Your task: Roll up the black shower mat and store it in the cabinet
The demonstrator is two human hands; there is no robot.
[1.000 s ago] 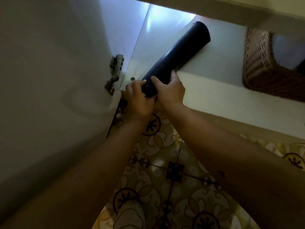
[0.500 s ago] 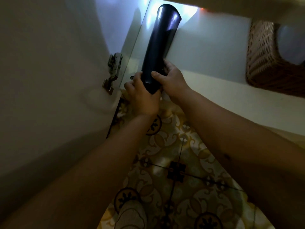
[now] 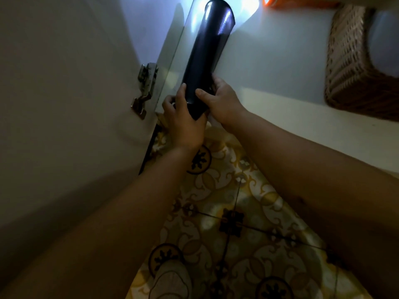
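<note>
The black shower mat (image 3: 207, 52) is rolled into a long tube that reaches into the open white cabinet (image 3: 269, 61), lying along its left inner wall. My left hand (image 3: 183, 121) grips the tube's near end from the left and below. My right hand (image 3: 220, 100) clasps the same end from the right, with its thumb across the front. The tube's far end points deep into the cabinet, near a bright patch of light.
The open cabinet door (image 3: 64, 93) with a metal hinge (image 3: 144, 89) fills the left side. A wicker basket (image 3: 356, 65) sits on the cabinet shelf at the right. An orange object (image 3: 280, 2) shows at the top edge. Patterned yellow floor tiles (image 3: 233, 223) lie below.
The rolled mat swung from pointing up-right to lying almost straight along the cabinet's left wall and went deeper inside. Both hands kept their grip on its near end.
</note>
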